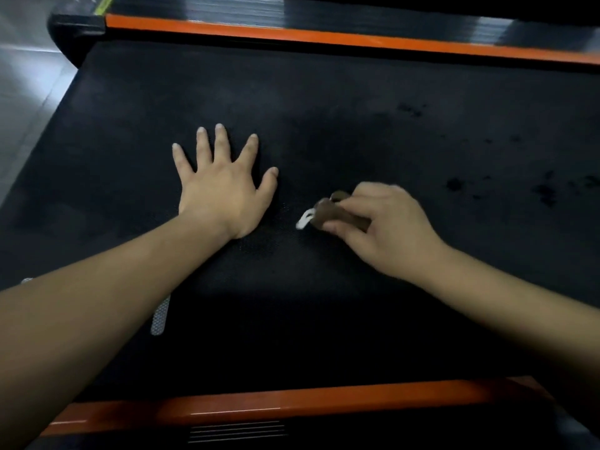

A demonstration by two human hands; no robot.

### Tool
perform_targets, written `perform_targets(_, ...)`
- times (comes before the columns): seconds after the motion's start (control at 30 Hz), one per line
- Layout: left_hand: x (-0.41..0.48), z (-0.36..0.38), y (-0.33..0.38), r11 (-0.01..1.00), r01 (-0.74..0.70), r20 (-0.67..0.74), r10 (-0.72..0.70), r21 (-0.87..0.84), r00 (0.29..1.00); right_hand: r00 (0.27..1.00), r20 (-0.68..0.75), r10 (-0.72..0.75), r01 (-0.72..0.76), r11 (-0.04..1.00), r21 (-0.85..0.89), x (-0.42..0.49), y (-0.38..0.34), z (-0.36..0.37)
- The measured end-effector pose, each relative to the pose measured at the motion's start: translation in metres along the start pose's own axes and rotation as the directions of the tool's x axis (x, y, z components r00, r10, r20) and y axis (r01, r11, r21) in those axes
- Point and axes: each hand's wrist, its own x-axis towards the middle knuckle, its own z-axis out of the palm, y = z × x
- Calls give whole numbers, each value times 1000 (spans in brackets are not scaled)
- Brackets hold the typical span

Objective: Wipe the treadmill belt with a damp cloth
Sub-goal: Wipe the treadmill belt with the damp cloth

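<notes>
The black treadmill belt [324, 102] fills most of the view. My left hand [224, 186] lies flat on it, palm down, fingers spread, holding nothing. To its right my right hand [386, 228] is closed around a small bunched brown cloth [337, 214] with a white tag at its left end. The cloth rests against the belt, its outline blurred. Dark wet-looking spots [545, 193] dot the belt at the right.
Orange side rails run along the far edge [324, 37] and the near edge [292, 404] of the belt. A black end cap [78, 27] and grey tiled floor [26, 76] lie at the upper left. A white mesh strip [160, 316] shows beside my left forearm.
</notes>
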Motion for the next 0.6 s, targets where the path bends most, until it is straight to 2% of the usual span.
perform_targets(0.07, 0, 0, 1, 1000, -10, -5, 10, -16, 1000, 991, -92, 101, -108, 991, -82, 17, 27, -7)
perform_targets(0.13, -1, 0, 2, 998, -45, -25, 44, -38, 999, 959, -144, 242, -254, 964, -71, 26, 42, -9)
perform_targets(0.17, -1, -1, 3, 996, -79, -44, 77, -48, 996, 953, -159, 259, -272, 960, -62, 24, 41, -6)
perform_targets(0.27, 1, -5, 14, 977, -190, -71, 184, -94, 980, 987, -88, 132, -132, 991, 2, -6, 13, -1)
perform_targets(0.37, 12, -7, 34, 973, -100, -25, 96, -210, 995, 999, 7, 40, -41, 999, 34, -21, 11, -7)
perform_targets(0.43, 18, -3, 44, 979, -41, 10, 43, -198, 999, 992, -85, 95, -98, 995, -33, 0, 38, -13)
perform_targets(0.53, 18, 4, 47, 996, -55, 34, 58, -73, 998, 931, -210, 297, -315, 947, -56, 26, 76, -20)
perform_targets(0.6, 17, 4, 46, 997, -63, 37, 64, -33, 997, 940, -208, 272, -289, 955, -59, 16, 68, -14)
